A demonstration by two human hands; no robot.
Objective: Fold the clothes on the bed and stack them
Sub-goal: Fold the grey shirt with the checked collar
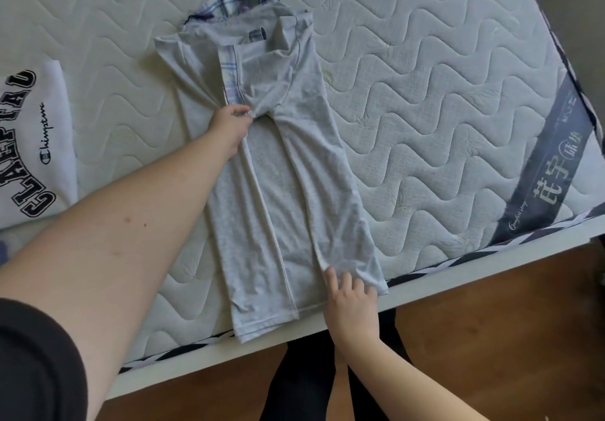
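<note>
A light grey shirt [281,171] with a plaid-lined collar lies lengthwise on the quilted mattress [425,99], its sides folded inward into a long strip. My left hand [229,129] pinches a fold of the fabric at the shirt's middle, just below the plaid placket. My right hand [352,302] rests at the hem near the bed's front edge, fingertips on the shirt's lower right corner. A white sweatshirt [29,145] with dark block letters lies folded at the left edge of the view.
The white bed frame [491,266] runs along the front of the mattress, with wooden floor [491,355] below it. A grey label band [553,145] crosses the mattress's right end. My dark-clothed legs [301,378] stand against the frame.
</note>
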